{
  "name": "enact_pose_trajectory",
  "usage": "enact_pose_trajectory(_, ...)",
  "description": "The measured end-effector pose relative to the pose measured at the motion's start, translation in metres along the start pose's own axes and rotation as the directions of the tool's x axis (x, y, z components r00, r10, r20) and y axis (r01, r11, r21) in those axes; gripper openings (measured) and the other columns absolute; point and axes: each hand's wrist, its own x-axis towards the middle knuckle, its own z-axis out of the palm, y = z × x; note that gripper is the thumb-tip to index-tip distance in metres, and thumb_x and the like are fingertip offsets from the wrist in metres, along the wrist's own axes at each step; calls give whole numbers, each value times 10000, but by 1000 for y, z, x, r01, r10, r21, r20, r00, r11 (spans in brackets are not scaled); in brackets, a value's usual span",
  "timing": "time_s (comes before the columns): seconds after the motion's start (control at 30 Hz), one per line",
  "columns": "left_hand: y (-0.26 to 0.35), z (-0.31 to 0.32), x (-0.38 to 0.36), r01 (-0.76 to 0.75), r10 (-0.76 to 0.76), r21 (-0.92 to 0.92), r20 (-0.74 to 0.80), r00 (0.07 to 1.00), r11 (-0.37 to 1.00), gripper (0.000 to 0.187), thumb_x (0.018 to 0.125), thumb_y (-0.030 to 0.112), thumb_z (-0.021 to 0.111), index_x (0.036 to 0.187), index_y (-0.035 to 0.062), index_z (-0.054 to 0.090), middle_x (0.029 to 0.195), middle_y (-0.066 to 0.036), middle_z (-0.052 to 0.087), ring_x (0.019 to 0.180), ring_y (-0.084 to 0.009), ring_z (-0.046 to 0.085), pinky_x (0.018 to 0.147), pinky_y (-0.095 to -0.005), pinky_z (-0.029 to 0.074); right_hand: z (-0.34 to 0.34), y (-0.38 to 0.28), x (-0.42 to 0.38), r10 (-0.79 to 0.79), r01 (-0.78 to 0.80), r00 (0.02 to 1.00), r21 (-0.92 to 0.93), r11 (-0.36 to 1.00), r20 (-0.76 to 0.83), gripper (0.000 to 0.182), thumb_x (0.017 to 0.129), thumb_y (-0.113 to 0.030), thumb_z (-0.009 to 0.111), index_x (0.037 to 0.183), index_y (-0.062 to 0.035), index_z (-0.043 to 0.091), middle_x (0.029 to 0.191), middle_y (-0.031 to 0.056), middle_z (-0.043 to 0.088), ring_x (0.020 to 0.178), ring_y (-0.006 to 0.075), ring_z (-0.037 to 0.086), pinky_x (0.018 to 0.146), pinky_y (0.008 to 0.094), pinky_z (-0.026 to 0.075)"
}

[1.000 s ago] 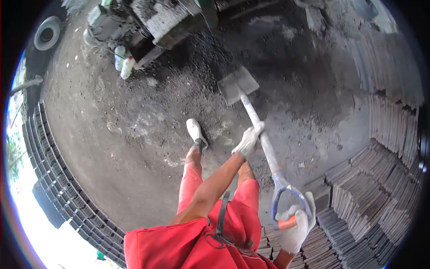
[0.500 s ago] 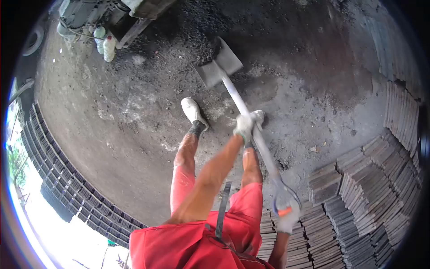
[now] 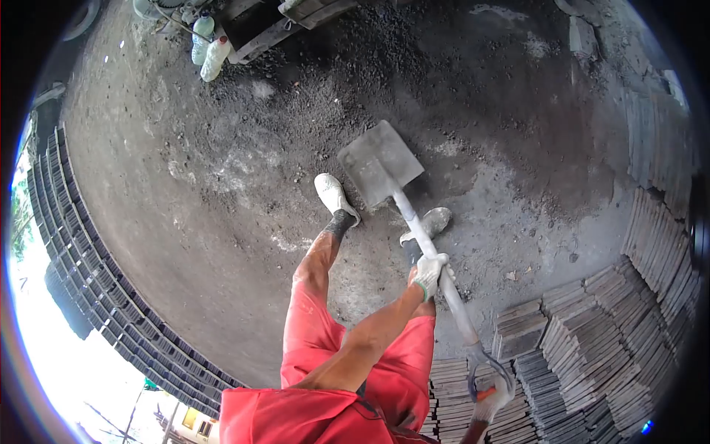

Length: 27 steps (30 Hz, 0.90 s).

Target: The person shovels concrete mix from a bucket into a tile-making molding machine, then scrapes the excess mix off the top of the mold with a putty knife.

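Note:
A shovel (image 3: 381, 164) with a flat metal blade and a pale shaft slants from the middle of the view down to the lower right. Its blade is bare, over the gritty floor in front of the white shoes. My left hand (image 3: 430, 274), in a white glove, is wrapped round the middle of the shaft. At the shaft's end my right hand (image 3: 494, 396), gloved too, grips the D-shaped handle, where an orange part shows.
Dark loose grit (image 3: 370, 52) covers the floor ahead. Stacked flat tiles (image 3: 599, 333) stand at the right and lower right. Plastic bottles (image 3: 214, 59) and a wooden box (image 3: 266, 37) are at the upper left. Dark stacked rows (image 3: 111, 296) curve along the left.
The shovel has moved back toward me, and the dark material on its blade is gone. Both hands have moved down and to the right with it, still gripping.

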Motion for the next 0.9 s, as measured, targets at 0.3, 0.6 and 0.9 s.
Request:
enact_pose_trajectory(0.3, 215, -60, 63, -140, 169, 199, -136, 976, 970, 99, 821, 71, 598, 792, -22, 581, 637, -163, 612, 511, -312, 635, 486, -448, 579, 198, 29, -47, 228, -350, 893, 282, 893, 388, 106, 905, -166, 673, 974, -95, 633, 776, -25, 542, 631, 119, 504, 592, 316, 467)
enact_pose_trajectory(0.6, 110, -11, 12, -131, 118, 314, 59, 991, 940, 144, 834, 138, 659, 818, 1, 621, 690, -126, 640, 563, -239, 651, 510, -403, 556, 105, 10, -57, 147, -145, 989, 177, 973, 1, 94, 888, -107, 609, 940, -91, 686, 761, -1, 603, 609, 135, 550, 542, 311, 466)
enact_pose_trajectory(0.9, 98, -23, 49, 4, -30, 301, 83, 996, 954, 169, 825, 149, 649, 816, -20, 646, 696, -173, 685, 592, -301, 690, 564, -437, 583, 95, 51, -17, 186, -156, 972, 197, 968, -142, 267, 862, -67, 583, 1105, -42, 691, 864, 62, 662, 565, 159, 558, 463, 327, 464)
